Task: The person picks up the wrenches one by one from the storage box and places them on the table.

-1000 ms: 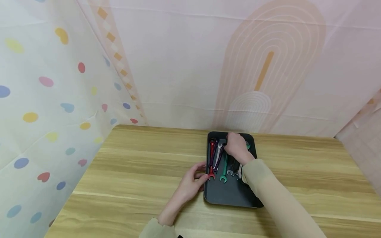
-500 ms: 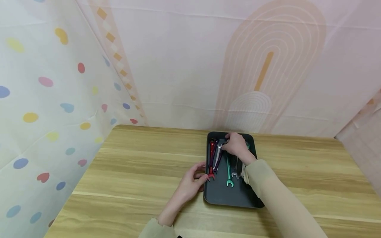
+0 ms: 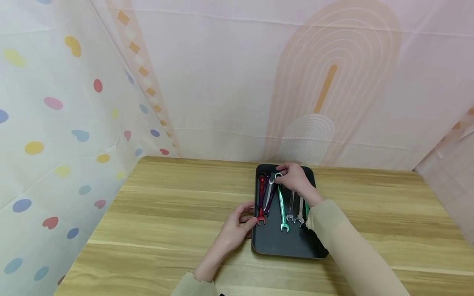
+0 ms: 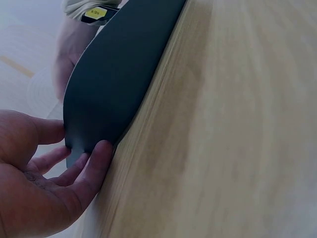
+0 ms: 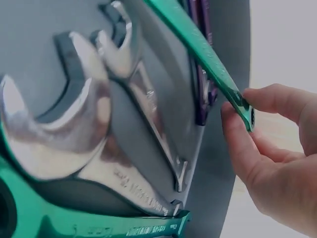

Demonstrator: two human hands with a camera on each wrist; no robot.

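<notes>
Evidently, the step in hand was the handling of a green wrench (image 3: 282, 207), its nearer, open end over the bare near part of a dark tray (image 3: 283, 246); contact with the tray floor could not be established. For sound work, it was judged that the tray should be kept steady and the shank carried low and straight, clear of the red wrench (image 3: 261, 195) and its neighbours on the left and the silver wrenches (image 5: 124, 181) on the right.

Beside the tray's left wall, the left hand (image 3: 232, 230) was noted, its fingers parted and slightly bent, with tips rested against the outside and nothing enclosed. Farther off, the green wrench's ring end was pinched between thumb and finger of the right hand (image 3: 296, 179), the gap closed to the metal's thickness. Beyond the table (image 3: 177, 213), a patterned curtain (image 3: 214, 90) was observed.
</notes>
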